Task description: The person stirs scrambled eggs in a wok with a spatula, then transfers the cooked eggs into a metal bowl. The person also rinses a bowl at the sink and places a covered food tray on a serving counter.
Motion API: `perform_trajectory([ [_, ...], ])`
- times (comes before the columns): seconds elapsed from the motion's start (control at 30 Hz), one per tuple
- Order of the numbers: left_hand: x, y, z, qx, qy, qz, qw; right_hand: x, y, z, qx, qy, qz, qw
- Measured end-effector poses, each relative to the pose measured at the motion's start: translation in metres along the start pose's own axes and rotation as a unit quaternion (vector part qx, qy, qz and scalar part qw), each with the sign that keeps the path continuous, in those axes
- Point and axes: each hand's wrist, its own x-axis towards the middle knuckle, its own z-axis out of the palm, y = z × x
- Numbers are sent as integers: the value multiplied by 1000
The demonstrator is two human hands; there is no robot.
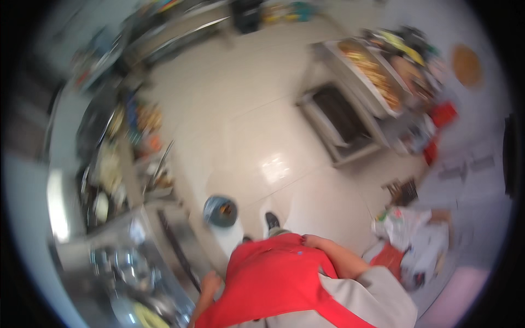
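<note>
My left hand [211, 282] hangs low at my side, beside the edge of a stainless steel counter [154, 229]. Blur hides its fingers, and I see nothing in it. My right hand [313, 241] rests at the side of my red apron [270, 279]; its fingers are partly hidden against the cloth, so a grip on it cannot be made out. On the counter to the left are shiny metal bowls [131, 266]. A blue-grey bucket [220, 211] with something brown inside stands on the floor just ahead of my feet.
A metal rack [340, 158] at the right bears a tray of long, pale-brown food [371, 76]. Plastic bags [410, 223] and a small brown stool [402, 192] sit along the right wall. Cooking counters line the left, and tiled floor [246, 131] spans the middle.
</note>
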Motion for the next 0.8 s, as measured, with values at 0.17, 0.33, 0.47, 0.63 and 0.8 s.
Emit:
perform_trajectory([
  [0.17,16,-37,91,-29,-120,-94,988,3,27,-79,123,-51,9,991],
  [0.33,80,-12,51,-23,-235,-65,970,9,9,-168,178,-67,-122,974],
  [0.47,165,50,-26,-310,-43,-193,930,2,-68,-275,93,-27,-76,992],
  [0.63,252,130,-193,-372,106,-77,919,2,-173,-367,282,14,44,958],
  [0.8,295,151,-297,-472,196,-77,856,64,-201,-442,-61,-9,-69,996],
])
